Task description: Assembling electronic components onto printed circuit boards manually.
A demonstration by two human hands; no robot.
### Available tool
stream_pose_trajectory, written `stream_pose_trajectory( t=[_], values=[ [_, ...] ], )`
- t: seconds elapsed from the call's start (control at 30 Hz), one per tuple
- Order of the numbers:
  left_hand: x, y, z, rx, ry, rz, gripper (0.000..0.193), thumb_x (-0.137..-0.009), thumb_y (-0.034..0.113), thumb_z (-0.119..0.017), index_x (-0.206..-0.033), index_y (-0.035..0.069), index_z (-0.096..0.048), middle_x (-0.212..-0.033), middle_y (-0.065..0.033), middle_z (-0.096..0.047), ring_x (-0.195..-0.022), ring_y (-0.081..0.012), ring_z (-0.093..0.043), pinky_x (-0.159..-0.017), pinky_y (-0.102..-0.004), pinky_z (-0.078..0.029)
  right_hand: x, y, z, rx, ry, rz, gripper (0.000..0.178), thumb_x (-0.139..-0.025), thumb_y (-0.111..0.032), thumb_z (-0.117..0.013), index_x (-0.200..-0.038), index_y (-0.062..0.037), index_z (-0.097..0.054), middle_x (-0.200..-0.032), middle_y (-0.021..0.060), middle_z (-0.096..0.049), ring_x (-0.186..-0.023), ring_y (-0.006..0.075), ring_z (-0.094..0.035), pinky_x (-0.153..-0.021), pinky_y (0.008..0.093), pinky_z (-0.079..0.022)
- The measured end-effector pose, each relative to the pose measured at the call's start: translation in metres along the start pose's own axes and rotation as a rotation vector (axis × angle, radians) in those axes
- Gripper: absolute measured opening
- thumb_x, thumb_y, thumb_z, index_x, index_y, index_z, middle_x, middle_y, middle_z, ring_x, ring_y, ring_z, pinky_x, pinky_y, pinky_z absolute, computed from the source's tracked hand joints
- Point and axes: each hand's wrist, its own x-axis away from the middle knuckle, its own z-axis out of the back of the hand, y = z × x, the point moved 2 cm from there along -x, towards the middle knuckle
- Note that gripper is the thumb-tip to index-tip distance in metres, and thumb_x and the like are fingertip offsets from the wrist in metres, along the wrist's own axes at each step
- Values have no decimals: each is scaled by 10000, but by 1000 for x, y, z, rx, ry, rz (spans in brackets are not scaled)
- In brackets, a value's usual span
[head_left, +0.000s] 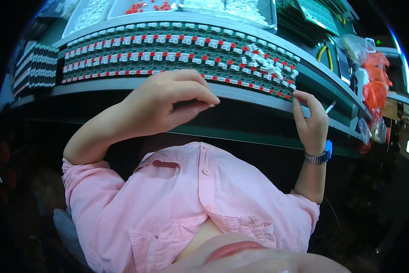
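A long panel of green circuit boards (pixel 168 48) lies across the bench in rows, fitted with white and red connectors. My left hand (pixel 175 98) hovers over the bench's front edge, below the middle of the rows. Its thumb and forefinger are pinched; a tiny pale spot shows at the tips, too small to name. At the front right corner of the boards is my right hand (pixel 313 120), its forefinger and thumb closed together against that corner. What they grip, if anything, is hidden. Loose white connectors (pixel 263 63) lie heaped on the boards' right part.
Trays of white parts (pixel 93 13) and red parts (pixel 147 7) stand behind the boards. Stacked boards (pixel 35 70) stand at left; more green boards (pixel 316 18) lie back right. Yellow-handled pliers (pixel 325 54), a red plastic bag (pixel 376 79) and a thin pale stick (pixel 331 107) are at right.
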Motion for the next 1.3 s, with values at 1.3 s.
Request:
stream_pose_trajectory(
  t=[1.3],
  values=[
    [-60,-28,37,-790,-107,106,183,-782,1,-691,-947,62,-639,-830,-13,-638,-701,-187,-563,-673,-291,-461,-124,-27,-41,120,-102,733,69,-862,-114,-703,-914,-76,-679,-1017,35,-611,-851,188,-574,-676,252,-494]
  ],
)
